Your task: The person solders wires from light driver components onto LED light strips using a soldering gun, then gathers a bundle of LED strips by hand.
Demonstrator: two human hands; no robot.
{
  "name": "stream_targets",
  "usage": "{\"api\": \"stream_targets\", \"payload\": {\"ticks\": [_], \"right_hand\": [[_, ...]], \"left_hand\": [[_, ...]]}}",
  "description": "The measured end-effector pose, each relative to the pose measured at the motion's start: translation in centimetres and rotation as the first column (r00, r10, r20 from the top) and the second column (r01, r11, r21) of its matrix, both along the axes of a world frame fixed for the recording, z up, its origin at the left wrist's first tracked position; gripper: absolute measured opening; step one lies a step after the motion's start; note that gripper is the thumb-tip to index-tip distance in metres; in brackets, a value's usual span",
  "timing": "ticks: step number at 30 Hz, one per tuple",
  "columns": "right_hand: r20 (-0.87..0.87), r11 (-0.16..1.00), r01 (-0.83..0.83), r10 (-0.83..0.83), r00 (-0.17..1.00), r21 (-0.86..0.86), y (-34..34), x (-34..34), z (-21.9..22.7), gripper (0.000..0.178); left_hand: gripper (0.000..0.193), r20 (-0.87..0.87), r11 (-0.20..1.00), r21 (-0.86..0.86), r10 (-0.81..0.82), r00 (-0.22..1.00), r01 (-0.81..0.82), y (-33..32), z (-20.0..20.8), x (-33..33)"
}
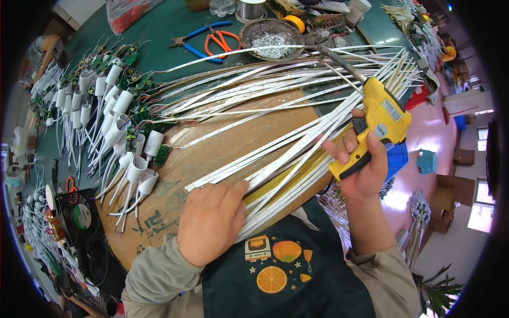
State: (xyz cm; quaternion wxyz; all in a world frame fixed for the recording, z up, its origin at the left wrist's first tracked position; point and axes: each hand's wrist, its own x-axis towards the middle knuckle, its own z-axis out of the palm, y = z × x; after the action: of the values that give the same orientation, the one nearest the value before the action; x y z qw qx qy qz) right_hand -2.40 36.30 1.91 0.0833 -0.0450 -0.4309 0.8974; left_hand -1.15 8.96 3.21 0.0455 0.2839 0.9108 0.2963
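Note:
In my right hand (363, 159) is a yellow soldering gun (379, 108) with a black trigger and grip. Its metal barrel and tip point up and left, toward a round dish (270, 40) of silvery solder bits. My left hand (214, 220) lies closed over the near ends of a bundle of white LED strips (275, 153); its fingertips are partly hidden. More LED strips (233, 93) stretch across the table behind, some wired at their left ends to small green circuit boards (142, 114) and white plastic lamp bases (123, 100).
Blue-handled pliers (199, 40) and an orange-handled cutter (221, 45) lie at the back, near a solder spool (250, 9). A black reel-like device (79, 214) sits at left. Past the table's right side are a blue bin (396, 159) and a turquoise stool (426, 161). Another person (42, 55) is at far left.

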Motion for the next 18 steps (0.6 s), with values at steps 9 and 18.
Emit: {"api": "stream_targets", "payload": {"ticks": [9,18], "right_hand": [[0.005,0.998,-0.049,0.049,0.999,-0.048,-0.7,-2.0,-0.3,0.041],[0.029,0.998,-0.067,0.068,0.997,-0.008,-1.2,-1.9,-0.5,0.041]], "left_hand": [[0.030,-0.160,0.995,-0.008,0.100,0.982,-0.102,-2.1,0.4,-2.1],[0.042,-0.185,0.998,-0.057,0.010,0.983,-0.021,-2.7,-0.5,-1.3]]}}
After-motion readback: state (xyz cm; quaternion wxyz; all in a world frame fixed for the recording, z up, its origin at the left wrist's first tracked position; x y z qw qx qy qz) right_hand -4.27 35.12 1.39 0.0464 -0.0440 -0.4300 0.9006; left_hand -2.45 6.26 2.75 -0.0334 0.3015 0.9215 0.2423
